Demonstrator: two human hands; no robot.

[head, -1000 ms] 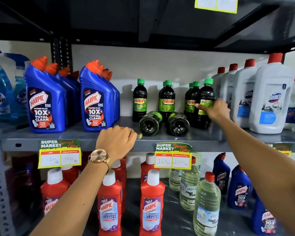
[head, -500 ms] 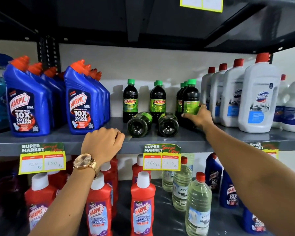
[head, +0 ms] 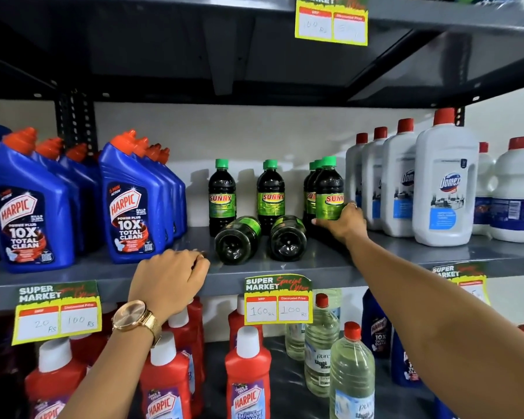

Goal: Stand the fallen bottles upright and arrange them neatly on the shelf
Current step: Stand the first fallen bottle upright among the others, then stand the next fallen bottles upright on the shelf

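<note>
On your left you see blue Harpic bottles (head: 32,207) standing in rows, and white Domex bottles (head: 445,189) stand on the right. Below, there are red Harpic bottles (head: 247,379) and clear bottles with red caps (head: 352,373). A yellow price tag (head: 278,300) hangs in the middle, another price tag (head: 58,313) at the left.

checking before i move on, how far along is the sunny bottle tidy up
Partly done. The upright Sunny bottles stand at the back. The right hand grips an upright Sunny bottle; the left hand rests on the shelf edge. Left: two fallen bottles on their sides.
</note>
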